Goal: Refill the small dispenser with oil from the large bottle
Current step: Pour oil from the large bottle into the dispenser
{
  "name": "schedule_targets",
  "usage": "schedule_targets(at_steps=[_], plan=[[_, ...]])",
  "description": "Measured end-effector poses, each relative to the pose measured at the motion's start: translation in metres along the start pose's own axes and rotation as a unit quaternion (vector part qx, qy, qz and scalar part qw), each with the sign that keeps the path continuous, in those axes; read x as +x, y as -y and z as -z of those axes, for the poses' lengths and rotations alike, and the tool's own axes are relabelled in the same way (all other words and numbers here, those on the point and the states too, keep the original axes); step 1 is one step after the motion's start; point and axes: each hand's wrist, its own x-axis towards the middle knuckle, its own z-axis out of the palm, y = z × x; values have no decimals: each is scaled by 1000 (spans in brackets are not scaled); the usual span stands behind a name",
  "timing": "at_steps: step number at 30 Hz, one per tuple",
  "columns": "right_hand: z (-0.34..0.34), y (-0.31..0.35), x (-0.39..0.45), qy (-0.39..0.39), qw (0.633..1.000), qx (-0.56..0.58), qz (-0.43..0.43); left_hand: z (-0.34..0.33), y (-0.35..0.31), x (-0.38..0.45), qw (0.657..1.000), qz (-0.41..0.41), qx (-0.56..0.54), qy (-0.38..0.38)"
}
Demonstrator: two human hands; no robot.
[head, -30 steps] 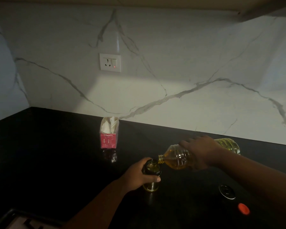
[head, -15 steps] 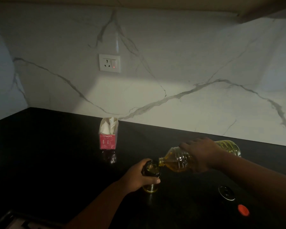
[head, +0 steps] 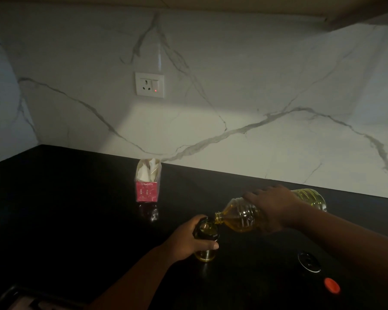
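Little has moved: large bottle (head: 240, 217) stays tilted, neck over small dispenser (head: 206, 237) at lower centre. Left hand (head: 188, 240) fingers wrap the dispenser; right hand (head: 272, 208) fingers curl round the bottle.

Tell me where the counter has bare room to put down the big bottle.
The black counter is bare left of the pink tissue box, and between that box and the clear plastic oil bottle. It is crowded at the right: a round black lid and a red cap lie there.
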Motion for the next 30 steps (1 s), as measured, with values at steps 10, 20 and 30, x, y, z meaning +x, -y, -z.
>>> schedule_targets(at_steps=[10,20,30], plan=[[3,-1,3,-4,1000,5,6,2,-2,0,1000,-7,2,0],[8,-3,2,-17,1000,-4,5,3,-1,2,1000,-2,19,-2],[8,-5,4,-14,1000,-1,2,4,-2,5,999,2,53,0]])
